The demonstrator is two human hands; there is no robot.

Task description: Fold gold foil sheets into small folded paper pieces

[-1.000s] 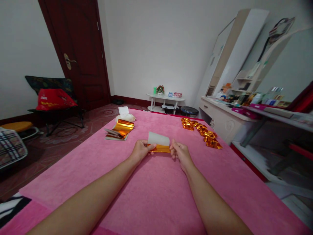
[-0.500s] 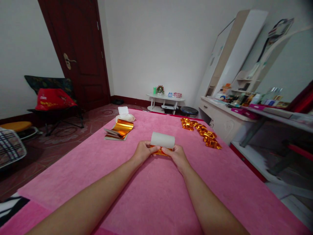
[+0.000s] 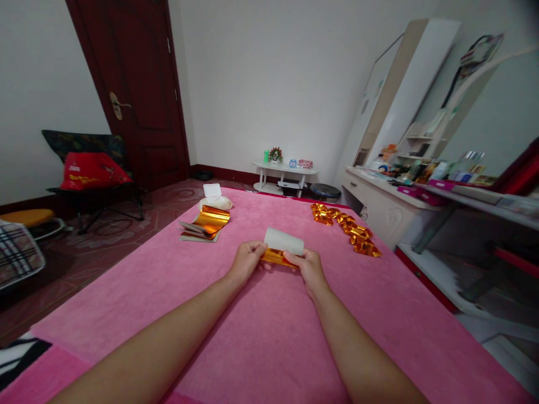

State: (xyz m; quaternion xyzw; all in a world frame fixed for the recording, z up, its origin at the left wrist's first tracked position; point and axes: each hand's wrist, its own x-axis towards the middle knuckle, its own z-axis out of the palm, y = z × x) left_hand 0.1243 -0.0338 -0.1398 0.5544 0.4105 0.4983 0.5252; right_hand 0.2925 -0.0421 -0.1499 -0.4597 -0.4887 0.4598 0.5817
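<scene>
"Gold foil paper (image 3: 284,242): where?"
"Over the soft pink cloth (image 3: 269,331), inside its edges, pale side curled."
"Grip?"
"Left hand (image 3: 247,262) and right hand (image 3: 310,269), fingers clamped on its glossy strip."

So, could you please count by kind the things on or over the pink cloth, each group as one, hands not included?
Held sheet: 1
Stack of gold-and-grey sheets: 1
Group of shiny gold pieces (single pieces overlap, not countable): 1
White pack with raised lid: 1
Total: 4
</scene>
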